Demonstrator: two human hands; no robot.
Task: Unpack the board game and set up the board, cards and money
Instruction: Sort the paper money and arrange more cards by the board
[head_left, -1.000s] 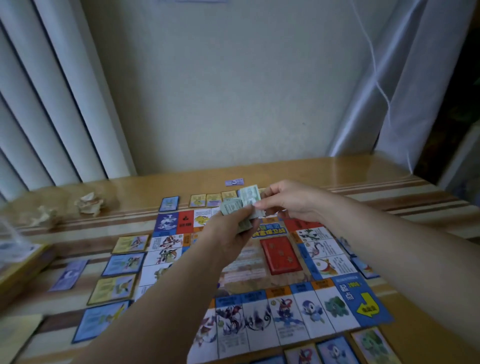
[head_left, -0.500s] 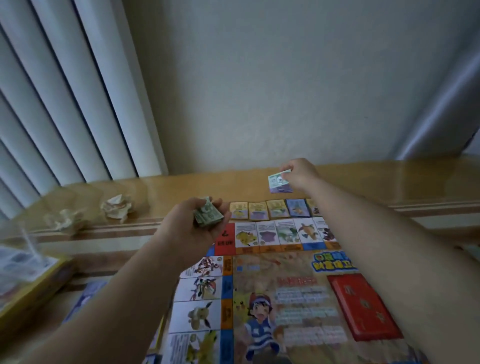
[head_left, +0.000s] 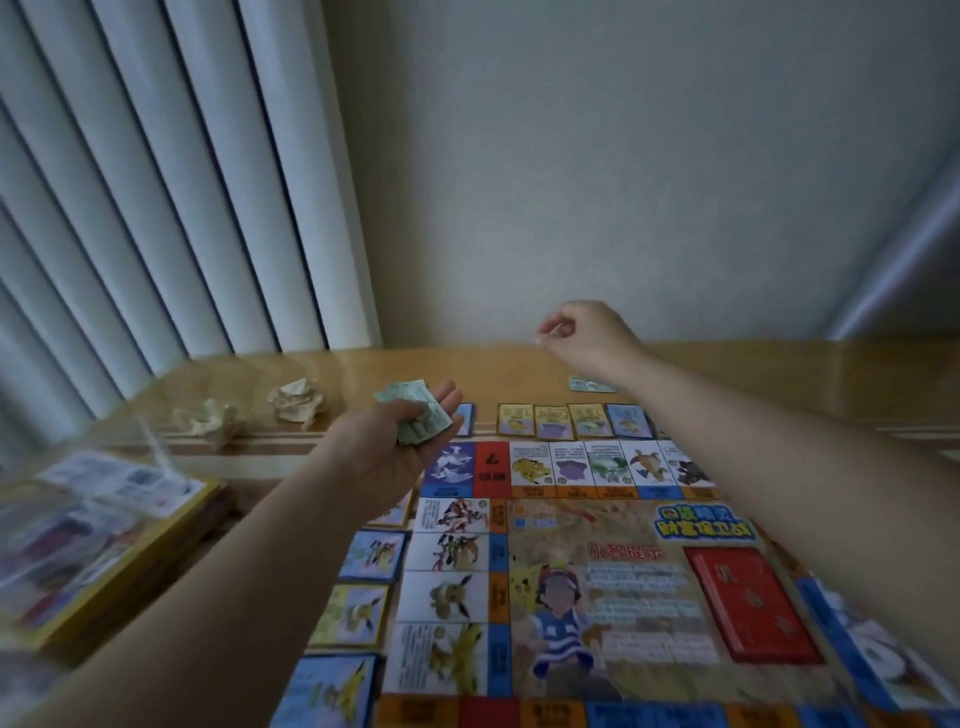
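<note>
home: vertical blinds (head_left: 156, 208), wooden table (head_left: 727, 369)

Glossy wooden table (head_left: 727, 364), crumpled paper wads (head_left: 298, 402), printed paper board (head_left: 597, 571)

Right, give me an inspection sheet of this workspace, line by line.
Surface: wooden table, glossy, striped runner under the board.
Job's things: game board laid flat; cards in rows along its far and left edges; red deck on the board; one note lying beyond the cards; game box at left.
Clutter: two crumpled paper balls.
Grippers: left hand holds a money wad; right hand raised, empty.
Cables: nothing seen.
Surroundings: vertical blinds, plain wall.
</note>
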